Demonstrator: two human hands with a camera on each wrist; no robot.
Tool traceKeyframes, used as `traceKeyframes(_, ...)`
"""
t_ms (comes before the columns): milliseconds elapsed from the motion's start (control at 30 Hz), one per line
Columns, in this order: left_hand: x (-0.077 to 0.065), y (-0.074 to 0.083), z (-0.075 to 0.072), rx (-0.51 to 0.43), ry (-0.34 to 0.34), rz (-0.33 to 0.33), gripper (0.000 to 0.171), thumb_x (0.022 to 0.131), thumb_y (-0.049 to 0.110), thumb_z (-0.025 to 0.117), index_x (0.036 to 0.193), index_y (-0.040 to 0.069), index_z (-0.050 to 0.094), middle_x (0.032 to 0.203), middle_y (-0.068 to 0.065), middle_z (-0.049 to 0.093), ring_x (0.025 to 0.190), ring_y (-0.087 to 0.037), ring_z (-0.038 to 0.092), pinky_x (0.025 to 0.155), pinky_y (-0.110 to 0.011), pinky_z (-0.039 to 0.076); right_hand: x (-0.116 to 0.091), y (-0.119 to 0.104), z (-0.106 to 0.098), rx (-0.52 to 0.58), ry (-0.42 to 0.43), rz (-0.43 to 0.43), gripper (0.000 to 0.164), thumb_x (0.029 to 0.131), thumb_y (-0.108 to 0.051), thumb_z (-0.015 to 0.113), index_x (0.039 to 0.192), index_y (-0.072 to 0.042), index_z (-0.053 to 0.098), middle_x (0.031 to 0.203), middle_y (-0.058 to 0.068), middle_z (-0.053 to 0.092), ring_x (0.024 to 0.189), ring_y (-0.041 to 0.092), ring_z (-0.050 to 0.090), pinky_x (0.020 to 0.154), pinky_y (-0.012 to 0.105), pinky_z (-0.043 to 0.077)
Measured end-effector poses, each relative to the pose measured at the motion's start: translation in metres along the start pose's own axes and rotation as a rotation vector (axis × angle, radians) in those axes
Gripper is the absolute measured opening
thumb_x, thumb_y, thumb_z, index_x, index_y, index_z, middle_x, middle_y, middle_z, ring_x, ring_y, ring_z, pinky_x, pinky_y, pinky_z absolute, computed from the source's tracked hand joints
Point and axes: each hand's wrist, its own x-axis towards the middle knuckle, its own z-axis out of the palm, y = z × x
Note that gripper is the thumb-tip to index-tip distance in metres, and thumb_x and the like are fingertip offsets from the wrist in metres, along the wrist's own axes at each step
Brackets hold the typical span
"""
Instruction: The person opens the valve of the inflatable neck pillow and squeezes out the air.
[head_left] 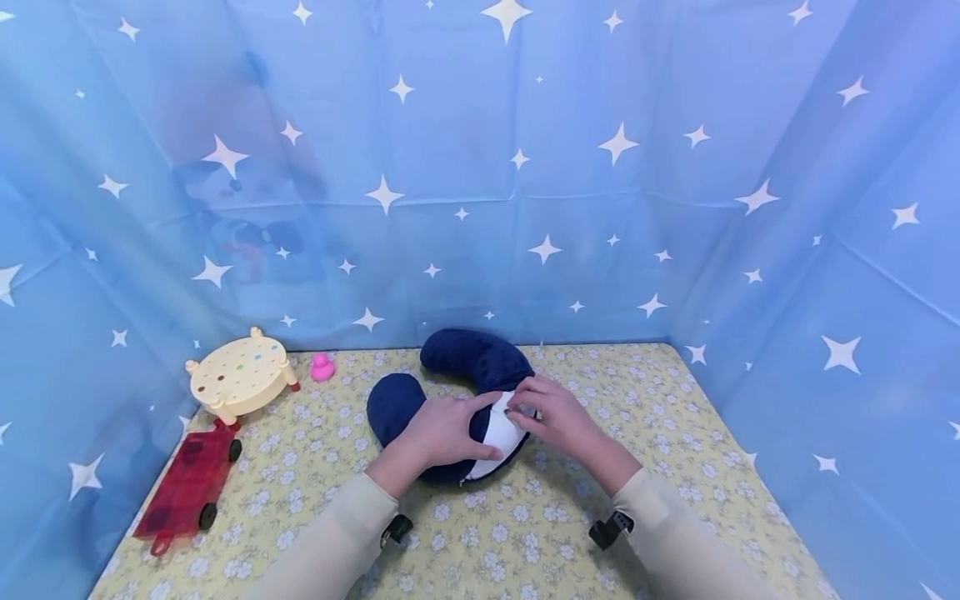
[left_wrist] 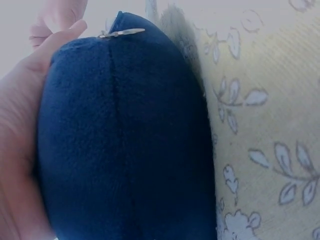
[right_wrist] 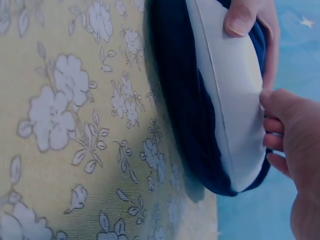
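Observation:
A navy neck pillow (head_left: 472,354) lies curved on the table, its zipped cover (left_wrist: 120,125) parted along the outer edge. White inner filling (head_left: 500,435) bulges from the gap. My left hand (head_left: 444,429) spans the near part of the pillow and holds it, thumb against the white filling and fingers across the far side. Curled at the far edge of the gap, my right hand (head_left: 553,417) pinches the cover there; its fingertips are partly hidden. A metal zip pull (left_wrist: 125,33) shows in the left wrist view, and zip teeth (right_wrist: 198,75) line the near edge.
To the left, a cream toy table (head_left: 242,375) leans with its dotted top showing. Close by are a red checked toy cart (head_left: 189,483) with black wheels and a small pink duck (head_left: 322,367). Blue star-printed curtains (head_left: 465,250) enclose the flowered tabletop (head_left: 660,450).

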Motion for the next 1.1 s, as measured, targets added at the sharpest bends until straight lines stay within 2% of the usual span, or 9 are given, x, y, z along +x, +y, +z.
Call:
traceKeyframes(167,0.000,0.002,-0.001,0.005,0.004,0.007,0.100,0.087,0.083,0.075,0.171,0.039,0.043,0.062,0.004,0.053,0.056,-0.017,0.049,0.058,-0.035,0.040,0.002,-0.001,0.000,-0.116,-0.007,-0.075,0.010,0.094,-0.015,0.091,0.099,-0.014,0.083,0.101,-0.001,0.071,0.089,0.017,0.064,0.078,0.038,0.059)
traceKeyframes(267,-0.001,0.003,-0.002,0.008,0.006,0.013,0.100,0.087,0.083,0.075,0.171,0.039,0.043,0.063,0.004,0.053,0.056,-0.017,0.049,0.058,-0.035,0.040,0.001,-0.001,0.002,-0.140,0.013,-0.090,0.009,0.094,-0.013,0.090,0.098,-0.013,0.082,0.100,-0.001,0.071,0.087,0.017,0.065,0.075,0.036,0.060)
traceKeyframes(567,0.000,0.004,-0.001,0.021,0.008,0.011,0.099,0.088,0.082,0.076,0.171,0.040,0.043,0.062,0.003,0.053,0.054,-0.017,0.048,0.057,-0.034,0.038,-0.005,0.002,0.012,-0.122,0.089,-0.075,0.009,0.092,-0.007,0.087,0.097,-0.013,0.081,0.100,-0.001,0.073,0.085,0.015,0.068,0.071,0.033,0.060)
traceKeyframes(833,-0.001,0.004,0.000,0.051,0.007,0.005,0.100,0.087,0.083,0.075,0.171,0.038,0.043,0.065,0.007,0.051,0.059,-0.015,0.050,0.061,-0.035,0.043,-0.004,0.001,0.013,-0.148,0.093,-0.086,0.007,0.093,-0.009,0.086,0.096,-0.013,0.081,0.099,0.000,0.073,0.086,0.016,0.069,0.071,0.033,0.061)
traceKeyframes(1100,-0.001,0.003,0.000,0.051,0.007,0.001,0.099,0.088,0.083,0.075,0.171,0.038,0.043,0.065,0.006,0.052,0.058,-0.015,0.050,0.060,-0.035,0.043,-0.004,0.001,0.018,-0.143,0.128,-0.043,0.005,0.092,-0.008,0.083,0.095,-0.011,0.081,0.099,0.000,0.073,0.085,0.017,0.069,0.070,0.036,0.061)
